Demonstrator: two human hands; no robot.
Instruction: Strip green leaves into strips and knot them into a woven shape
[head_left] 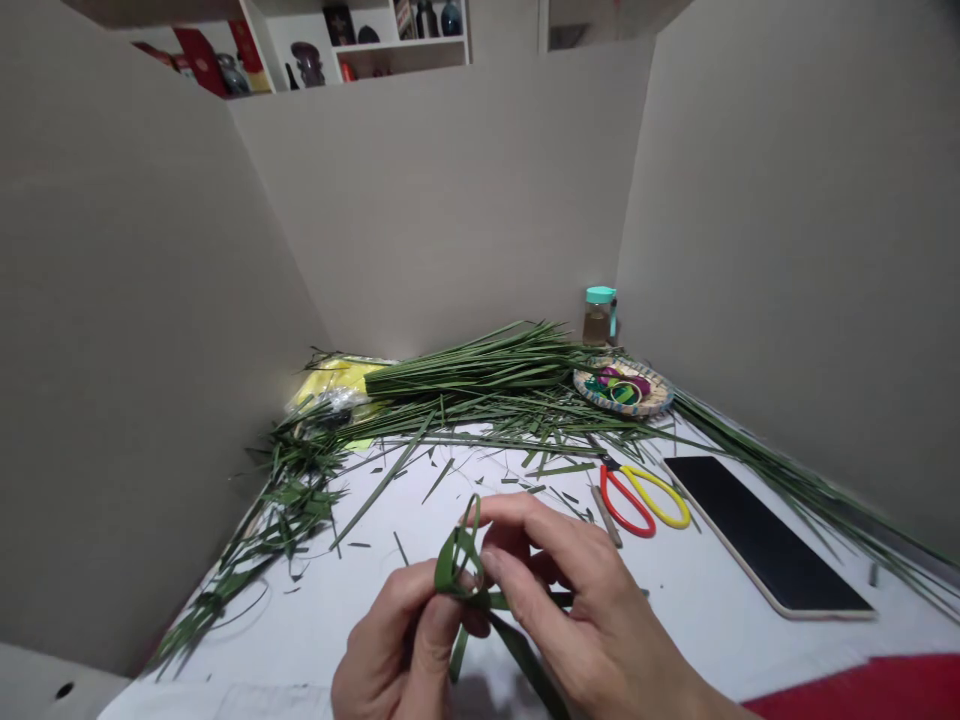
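Note:
A green leaf strip (448,562), bent into small loops, is held up between my two hands over the white table. My left hand (409,640) pinches the base of the loops between thumb and forefinger. From the right, my right hand (566,590) grips the same strip, its forefinger at the top loop and its thumb beside it. Loose ends of the strip trail down below the hands toward the bottom edge. The other fingers of both hands are partly hidden.
Scissors (630,497) with red and yellow handles lie beyond my right hand, near a tablet (765,535). Bundled long leaves (480,362) cross the back, by a woven basket (660,393) and a bottle (598,318). Leaf scraps (300,520) pile up at left. Walls enclose the table.

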